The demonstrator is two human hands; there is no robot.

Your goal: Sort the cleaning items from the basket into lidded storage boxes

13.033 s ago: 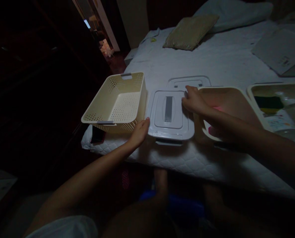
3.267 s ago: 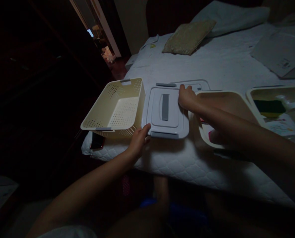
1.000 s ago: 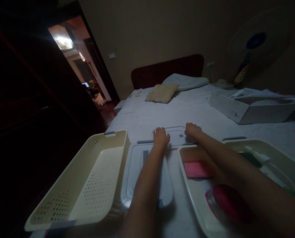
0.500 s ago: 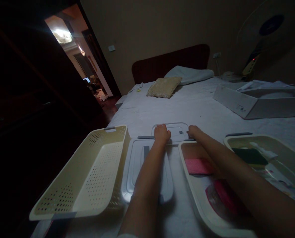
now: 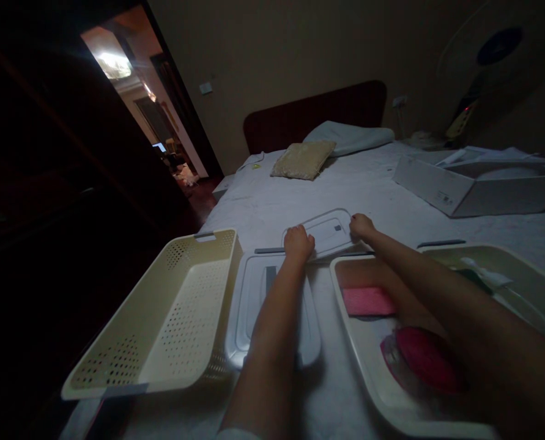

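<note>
A pale plastic lid (image 5: 325, 235) is tilted above the bed, its right end higher than its left. My right hand (image 5: 361, 227) is closed on its right edge. My left hand (image 5: 299, 243) has its fingers curled over the left end of the same lid. Beneath my left forearm lies a closed white box (image 5: 247, 305) with a grey handle. A cream basket (image 5: 341, 318) stands under my right forearm, holding a pink cloth (image 5: 368, 301) and a dark pink item in clear wrap (image 5: 426, 359). What lies under the lid is hidden.
On the left is a perforated cream basket (image 5: 229, 287). Another cream bin (image 5: 524, 256) at right holds a dark green item and clear plastic. Farther back are a white carton (image 5: 432, 183), a beige cushion (image 5: 303, 160) and a fan (image 5: 499, 46).
The right end of the lid has risen with my right hand, so the lid now slants. My left hand has stayed nearly in place.
</note>
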